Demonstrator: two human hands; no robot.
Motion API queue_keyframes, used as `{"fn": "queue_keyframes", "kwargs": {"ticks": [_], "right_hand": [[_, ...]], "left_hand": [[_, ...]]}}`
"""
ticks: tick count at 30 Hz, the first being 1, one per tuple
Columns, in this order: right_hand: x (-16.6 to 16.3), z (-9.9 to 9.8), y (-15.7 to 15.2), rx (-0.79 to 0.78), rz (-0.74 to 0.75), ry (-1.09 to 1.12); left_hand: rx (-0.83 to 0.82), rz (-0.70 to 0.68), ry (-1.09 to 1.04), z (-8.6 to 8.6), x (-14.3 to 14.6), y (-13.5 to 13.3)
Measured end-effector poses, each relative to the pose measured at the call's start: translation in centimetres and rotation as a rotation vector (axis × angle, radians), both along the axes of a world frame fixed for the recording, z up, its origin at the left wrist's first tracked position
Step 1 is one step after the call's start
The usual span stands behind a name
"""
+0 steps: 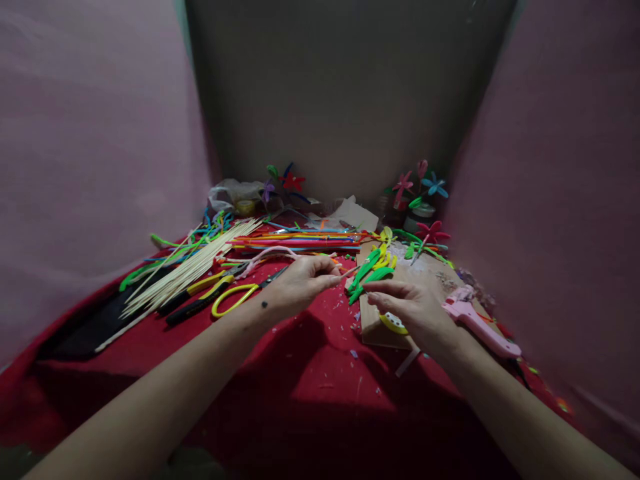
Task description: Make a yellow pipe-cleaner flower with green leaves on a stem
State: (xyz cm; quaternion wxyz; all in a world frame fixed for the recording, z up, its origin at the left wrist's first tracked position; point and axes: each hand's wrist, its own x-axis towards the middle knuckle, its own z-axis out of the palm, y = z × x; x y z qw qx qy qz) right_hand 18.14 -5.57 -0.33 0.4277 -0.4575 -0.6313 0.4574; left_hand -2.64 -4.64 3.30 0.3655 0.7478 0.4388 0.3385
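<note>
My left hand (315, 281) is closed in a pinch on a thin pinkish stick (349, 273), which points right from the fingertips. My right hand (407, 305) is held opposite, index finger and thumb stretched out slightly apart, with nothing visible between them. Its fingertips are beside green pipe-cleaner leaves (369, 272); whether they touch is unclear. Yellow pipe-cleaner loops (384, 256) lie just behind the leaves. Under the right hand are a cardboard piece (376, 327) and a yellow curved item with dark dots (394, 324), partly hidden.
Bamboo skewers (193, 272), black-and-yellow pliers (203, 300) and yellow-handled scissors (235, 298) lie left. Colored pipe cleaners (300, 241) stretch behind my hands. A pink glue gun (483, 327) rests right. Pipe-cleaner flowers (434, 185) and a plastic bag (231, 193) stand at the back.
</note>
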Motion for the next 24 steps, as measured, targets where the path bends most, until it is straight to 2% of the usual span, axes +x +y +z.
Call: {"fn": "queue_keyframes", "kwargs": {"ticks": [3,6,12,19,24], "right_hand": [[-1.9,1.1,0.5,-0.06,0.072,0.375],[-2.9,1.9,1.6,-0.048,0.074,0.515],[-3.6,2.5,3.8,-0.027,0.045,0.576],[-3.7,-0.1,5.2,-0.037,0.004,0.58],[-3.8,-0.4,5.1,-0.028,-0.026,0.589]], "left_hand": [[-0.092,-0.027,-0.167,0.6,1.6,0.0],[-0.121,-0.03,-0.254,0.7,2.7,0.4],[-0.112,0.006,-0.353,0.1,3.3,2.4],[-0.365,-0.076,-0.588,-2.9,3.8,3.5],[-0.326,-0.023,-0.6,-3.7,3.5,3.6]]}}
